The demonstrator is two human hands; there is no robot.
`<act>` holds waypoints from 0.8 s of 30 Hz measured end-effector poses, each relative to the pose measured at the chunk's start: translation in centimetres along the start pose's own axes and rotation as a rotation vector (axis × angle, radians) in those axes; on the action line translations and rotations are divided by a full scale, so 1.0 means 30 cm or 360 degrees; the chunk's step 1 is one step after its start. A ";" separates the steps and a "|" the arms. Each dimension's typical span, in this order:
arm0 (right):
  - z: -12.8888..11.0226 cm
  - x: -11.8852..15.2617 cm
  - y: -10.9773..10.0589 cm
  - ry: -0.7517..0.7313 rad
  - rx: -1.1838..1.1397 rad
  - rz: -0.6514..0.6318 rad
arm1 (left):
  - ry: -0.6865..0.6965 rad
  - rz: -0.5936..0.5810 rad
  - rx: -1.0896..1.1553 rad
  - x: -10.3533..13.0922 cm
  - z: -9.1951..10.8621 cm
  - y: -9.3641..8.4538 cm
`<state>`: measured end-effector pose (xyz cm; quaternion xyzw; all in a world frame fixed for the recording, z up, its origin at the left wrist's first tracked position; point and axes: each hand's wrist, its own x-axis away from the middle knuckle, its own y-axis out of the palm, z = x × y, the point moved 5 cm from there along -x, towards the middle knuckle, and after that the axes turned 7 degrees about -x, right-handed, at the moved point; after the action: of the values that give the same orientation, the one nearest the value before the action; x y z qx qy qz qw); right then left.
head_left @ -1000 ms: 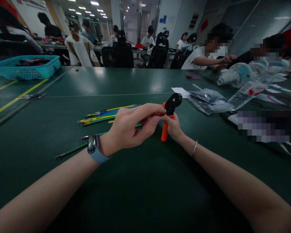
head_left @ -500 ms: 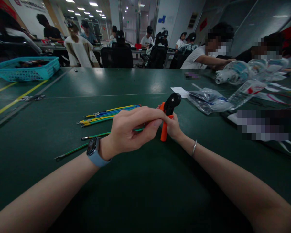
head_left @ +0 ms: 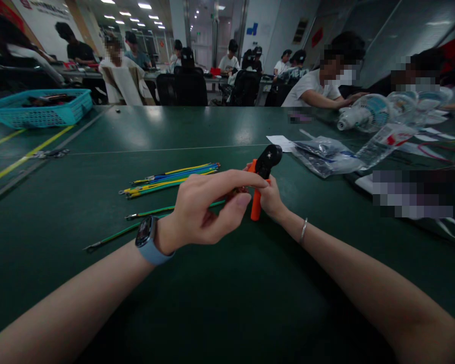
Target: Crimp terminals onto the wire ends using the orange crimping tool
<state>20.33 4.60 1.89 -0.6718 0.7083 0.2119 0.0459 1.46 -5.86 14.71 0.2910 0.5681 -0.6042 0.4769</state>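
My right hand (head_left: 272, 198) is wrapped round a crimping tool (head_left: 256, 203) with orange handles and a black head, which stands tilted above the table. The index finger of my left hand (head_left: 212, 207) reaches to the tool's handle. Between that finger and the thumb some small reddish-brown pieces show, too small to make out. Beyond and left of my left hand lie yellow, blue and green wires (head_left: 163, 177) with metal ring ends. Two green wires (head_left: 114, 234) lie nearer, partly hidden behind my left wrist.
The green table (head_left: 227, 293) carries a blue basket (head_left: 41, 119) at the far left. To the right are a plastic bag (head_left: 324, 156), a clear bottle (head_left: 384, 144) and white fans (head_left: 369, 114). Several people sit beyond the table.
The thumb of my left hand has moved down, away from the index finger, and the reddish-brown pieces between them now show. The tool has hardly moved.
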 end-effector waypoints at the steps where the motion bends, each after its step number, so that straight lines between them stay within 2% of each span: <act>1: -0.001 0.000 0.001 -0.0007 -0.0010 -0.0005 | 0.0000 -0.0009 0.0014 -0.001 0.001 0.000; 7: -0.007 0.000 0.002 -0.0061 0.0012 -0.0015 | 0.0024 -0.0001 0.0081 -0.004 0.007 -0.005; 11: 0.003 -0.003 0.002 -0.0057 0.0042 -0.0056 | -0.0058 -0.0049 0.0017 0.000 0.000 0.000; 15: 0.022 -0.005 -0.005 -0.0045 0.0033 -0.0067 | -0.0021 -0.0014 0.0017 0.000 0.007 -0.004; 19: 0.029 -0.005 -0.010 -0.0046 -0.0004 -0.0065 | -0.0070 -0.0062 -0.0054 -0.003 0.006 -0.002; 24: 0.023 -0.006 -0.006 -0.0039 -0.0023 -0.0036 | -0.0010 -0.0055 0.0090 -0.011 0.015 -0.002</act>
<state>20.38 5.01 1.27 -0.6774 0.6985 0.2248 0.0520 1.61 -6.21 15.11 0.2926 0.5542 -0.6291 0.4599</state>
